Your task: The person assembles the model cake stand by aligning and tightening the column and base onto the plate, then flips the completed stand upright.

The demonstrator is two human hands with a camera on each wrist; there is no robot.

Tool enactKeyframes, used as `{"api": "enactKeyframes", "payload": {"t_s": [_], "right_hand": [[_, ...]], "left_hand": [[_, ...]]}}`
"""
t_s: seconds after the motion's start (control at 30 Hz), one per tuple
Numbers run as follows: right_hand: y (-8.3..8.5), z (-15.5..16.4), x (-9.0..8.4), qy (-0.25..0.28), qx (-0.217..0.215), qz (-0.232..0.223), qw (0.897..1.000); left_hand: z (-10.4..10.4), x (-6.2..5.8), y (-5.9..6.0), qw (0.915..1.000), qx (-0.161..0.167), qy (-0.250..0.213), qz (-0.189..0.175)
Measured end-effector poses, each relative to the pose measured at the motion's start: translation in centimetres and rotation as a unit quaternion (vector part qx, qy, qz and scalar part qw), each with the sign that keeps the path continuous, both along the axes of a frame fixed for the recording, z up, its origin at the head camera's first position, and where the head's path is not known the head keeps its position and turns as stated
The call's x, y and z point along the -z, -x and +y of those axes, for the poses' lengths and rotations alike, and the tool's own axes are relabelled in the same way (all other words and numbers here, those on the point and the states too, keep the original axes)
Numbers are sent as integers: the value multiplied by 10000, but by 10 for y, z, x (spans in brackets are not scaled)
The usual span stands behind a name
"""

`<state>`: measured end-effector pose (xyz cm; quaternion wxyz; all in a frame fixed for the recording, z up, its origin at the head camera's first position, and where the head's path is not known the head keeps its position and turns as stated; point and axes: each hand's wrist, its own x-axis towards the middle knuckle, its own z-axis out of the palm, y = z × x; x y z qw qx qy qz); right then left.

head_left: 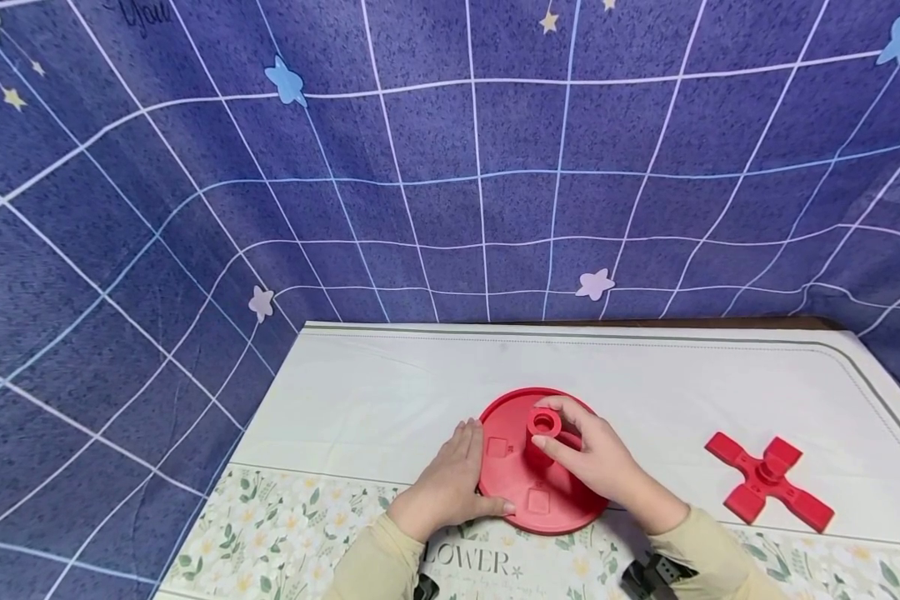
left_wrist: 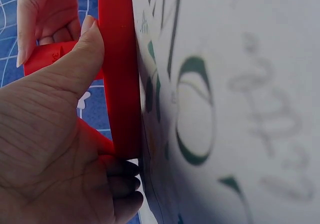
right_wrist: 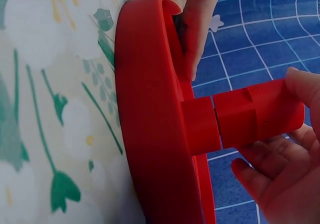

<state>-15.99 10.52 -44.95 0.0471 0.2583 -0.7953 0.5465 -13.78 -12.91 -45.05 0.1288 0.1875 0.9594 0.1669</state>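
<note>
Our left hand [head_left: 450, 475] clasps the rim of the red disc [head_left: 512, 487], thumb curled at its near edge. Our right hand [head_left: 598, 458] pinches the red tube [head_left: 543, 427] standing on the disc's centre. A red cross piece [head_left: 768, 482] lies well right of it on the tablecloth [head_left: 360, 400].

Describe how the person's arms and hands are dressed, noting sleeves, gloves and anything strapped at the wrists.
Both hands are bare, with no gloves or rings visible. The left hand and right hand come out of long beige sleeves reaching the wrists. Small black devices sit under the wrists, only partly in view. Fingernails are short and unpainted.
</note>
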Motion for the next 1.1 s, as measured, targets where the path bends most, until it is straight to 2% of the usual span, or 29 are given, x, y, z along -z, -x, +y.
{"api": "enactKeyframes", "payload": {"t_s": [0.4,0.77,1.1], "right_hand": [[-1,-4,1,-49,359,125,9993],[-3,-8,4,-258,844,382,9954],[-4,-4,3,-538,733,457,9948]], "left_hand": [[1,-3,-1,10000,60,49,57],[0,-1,-1,9999,62,80,81],[-1,0,0,9999,75,27,78]]}}
